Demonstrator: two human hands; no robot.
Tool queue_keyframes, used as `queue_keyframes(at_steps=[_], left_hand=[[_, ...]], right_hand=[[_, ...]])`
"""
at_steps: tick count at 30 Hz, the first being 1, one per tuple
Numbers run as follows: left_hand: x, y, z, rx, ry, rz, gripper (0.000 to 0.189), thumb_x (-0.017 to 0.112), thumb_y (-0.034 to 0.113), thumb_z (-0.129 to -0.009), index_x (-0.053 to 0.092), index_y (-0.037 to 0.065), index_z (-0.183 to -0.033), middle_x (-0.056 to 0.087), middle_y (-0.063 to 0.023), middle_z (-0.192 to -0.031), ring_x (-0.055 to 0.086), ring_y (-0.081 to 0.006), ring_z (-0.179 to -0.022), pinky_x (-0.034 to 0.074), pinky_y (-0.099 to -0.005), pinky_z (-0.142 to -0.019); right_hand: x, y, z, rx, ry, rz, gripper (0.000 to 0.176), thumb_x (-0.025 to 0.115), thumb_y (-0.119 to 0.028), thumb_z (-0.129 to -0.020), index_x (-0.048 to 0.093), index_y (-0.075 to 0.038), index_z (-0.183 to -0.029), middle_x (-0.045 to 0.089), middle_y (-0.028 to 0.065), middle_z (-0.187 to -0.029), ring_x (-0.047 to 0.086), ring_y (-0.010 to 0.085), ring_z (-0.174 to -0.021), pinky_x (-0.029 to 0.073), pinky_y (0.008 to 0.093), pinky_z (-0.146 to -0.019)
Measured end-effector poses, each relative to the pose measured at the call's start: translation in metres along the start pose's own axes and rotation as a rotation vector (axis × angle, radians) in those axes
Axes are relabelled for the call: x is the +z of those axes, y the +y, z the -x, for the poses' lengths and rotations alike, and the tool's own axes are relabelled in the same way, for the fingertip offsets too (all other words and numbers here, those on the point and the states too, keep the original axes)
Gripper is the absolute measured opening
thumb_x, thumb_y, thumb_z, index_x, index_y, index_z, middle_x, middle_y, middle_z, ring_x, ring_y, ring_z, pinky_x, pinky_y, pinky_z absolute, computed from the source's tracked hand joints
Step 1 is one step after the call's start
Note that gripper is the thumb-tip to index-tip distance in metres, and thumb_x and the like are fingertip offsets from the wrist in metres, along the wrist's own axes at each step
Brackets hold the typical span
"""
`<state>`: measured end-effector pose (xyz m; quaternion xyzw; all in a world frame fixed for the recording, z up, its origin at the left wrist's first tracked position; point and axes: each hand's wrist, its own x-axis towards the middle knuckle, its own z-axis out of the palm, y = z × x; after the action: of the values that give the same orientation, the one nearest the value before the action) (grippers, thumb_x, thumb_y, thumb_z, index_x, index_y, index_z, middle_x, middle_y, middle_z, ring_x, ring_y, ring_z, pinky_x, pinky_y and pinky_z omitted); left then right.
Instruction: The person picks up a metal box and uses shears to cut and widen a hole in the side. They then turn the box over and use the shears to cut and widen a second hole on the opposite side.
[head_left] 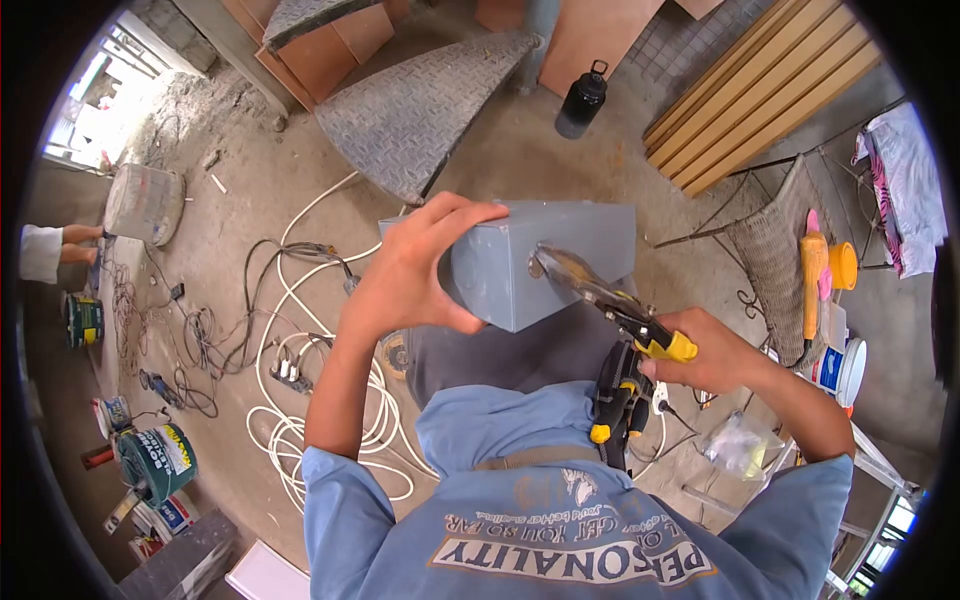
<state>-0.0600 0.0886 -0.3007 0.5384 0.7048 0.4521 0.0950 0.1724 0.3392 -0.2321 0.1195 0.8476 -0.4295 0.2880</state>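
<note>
A grey box, apparently an electrical enclosure, is held over my lap. My left hand grips its left end, with the thumb on the near lower edge and the fingers over the top. In my right hand is a pair of tin snips with yellow grips. Their jaw tip touches the box's near face at a round hole. How far the tip enters the hole cannot be made out. A black tool pouch with yellow-handled tools hangs at my waist.
A coiled white cable and dark cords lie on the floor at left. Ahead are a metal stair tread and a black bottle. A wicker chair stands right. Another person's hand shows far left.
</note>
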Motion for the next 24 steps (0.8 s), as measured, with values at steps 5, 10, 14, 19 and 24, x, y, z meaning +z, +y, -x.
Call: queue_keyframes(at_steps=[5, 10, 14, 19, 24], left_hand=[[0.0, -0.001, 0.002, 0.012, -0.009, 0.013, 0.085, 0.08, 0.019, -0.041, 0.059, 0.013, -0.123, 0.06, -0.0096, -0.107, 0.062, -0.0309, -0.096, 0.051, -0.0375, -0.083], [0.001, -0.001, 0.001, 0.012, -0.007, 0.028, 0.085, 0.08, 0.02, -0.041, 0.06, 0.011, -0.123, 0.06, -0.0097, -0.108, 0.061, -0.0305, -0.098, 0.051, -0.0376, -0.084], [0.001, -0.001, 0.001, 0.019, 0.001, 0.019, 0.084, 0.08, 0.02, -0.043, 0.06, 0.011, -0.123, 0.06, -0.0099, -0.108, 0.061, -0.0304, -0.099, 0.05, -0.0374, -0.085], [-0.001, -0.003, 0.001, 0.024, -0.022, 0.039, 0.082, 0.08, 0.021, -0.045, 0.059, 0.011, -0.124, 0.06, -0.0097, -0.11, 0.06, -0.03, -0.1, 0.05, -0.0381, -0.086], [-0.004, -0.003, 0.001, 0.009, -0.026, 0.033, 0.084, 0.081, 0.021, -0.045, 0.058, 0.012, -0.125, 0.059, -0.0096, -0.11, 0.06, -0.03, -0.101, 0.049, -0.0382, -0.087]], right_hand=[[-0.002, -0.011, 0.004, 0.017, -0.001, 0.04, 0.039, 0.07, -0.033, -0.082, 0.062, 0.004, -0.084, 0.059, 0.0192, -0.067, 0.06, 0.0329, -0.064, 0.047, 0.0401, -0.063], [0.007, -0.002, 0.001, 0.002, 0.065, 0.061, 0.037, 0.07, -0.034, -0.082, 0.064, 0.003, -0.086, 0.06, 0.0181, -0.067, 0.062, 0.0312, -0.064, 0.047, 0.0398, -0.063], [0.003, -0.006, 0.002, 0.015, 0.056, 0.059, 0.035, 0.07, -0.033, -0.082, 0.064, 0.001, -0.086, 0.06, 0.0171, -0.065, 0.061, 0.0307, -0.062, 0.047, 0.0398, -0.063], [-0.01, -0.01, 0.003, -0.008, 0.041, 0.117, 0.034, 0.07, -0.032, -0.082, 0.063, 0.001, -0.085, 0.059, 0.0174, -0.065, 0.059, 0.0334, -0.06, 0.047, 0.04, -0.061], [-0.013, -0.009, -0.002, -0.039, 0.07, 0.236, 0.035, 0.07, -0.034, -0.082, 0.062, 0.0, -0.086, 0.059, 0.0181, -0.065, 0.058, 0.0344, -0.06, 0.047, 0.0414, -0.061]])
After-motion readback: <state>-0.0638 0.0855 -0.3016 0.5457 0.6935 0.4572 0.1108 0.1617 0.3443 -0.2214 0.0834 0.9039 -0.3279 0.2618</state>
